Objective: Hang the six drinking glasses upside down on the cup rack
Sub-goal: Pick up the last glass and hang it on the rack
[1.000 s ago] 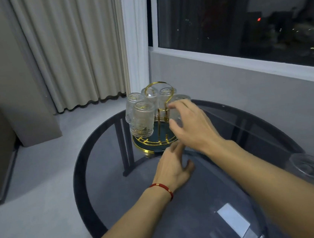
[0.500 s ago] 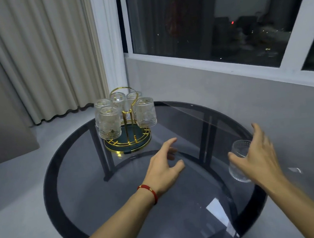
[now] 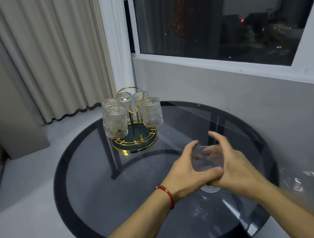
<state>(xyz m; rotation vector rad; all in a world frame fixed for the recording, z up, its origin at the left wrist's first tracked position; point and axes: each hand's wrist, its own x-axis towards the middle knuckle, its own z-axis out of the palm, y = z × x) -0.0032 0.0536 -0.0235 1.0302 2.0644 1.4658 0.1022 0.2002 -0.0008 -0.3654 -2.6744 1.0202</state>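
A gold wire cup rack [image 3: 135, 141] with a dark round base stands at the far side of the round glass table [image 3: 77, 186]. Several clear patterned glasses [image 3: 151, 112] hang upside down on its arms. One more clear glass [image 3: 204, 160] is held above the table's middle, between both hands. My left hand [image 3: 185, 172], with a red cord on the wrist, cups its left side. My right hand [image 3: 232, 167] wraps its right side, thumbs meeting below it. The glass is blurred, so its tilt is unclear.
The table has a dark rim and a dark frame showing through the top. A grey wall with a window [image 3: 219, 23] runs close along the right. Cream curtains [image 3: 56, 52] hang at the back left over a pale floor.
My right hand has carried the glass from the table's right edge to the middle. My left hand has closed in on it, so both hands now hold it. The camera view has shifted.
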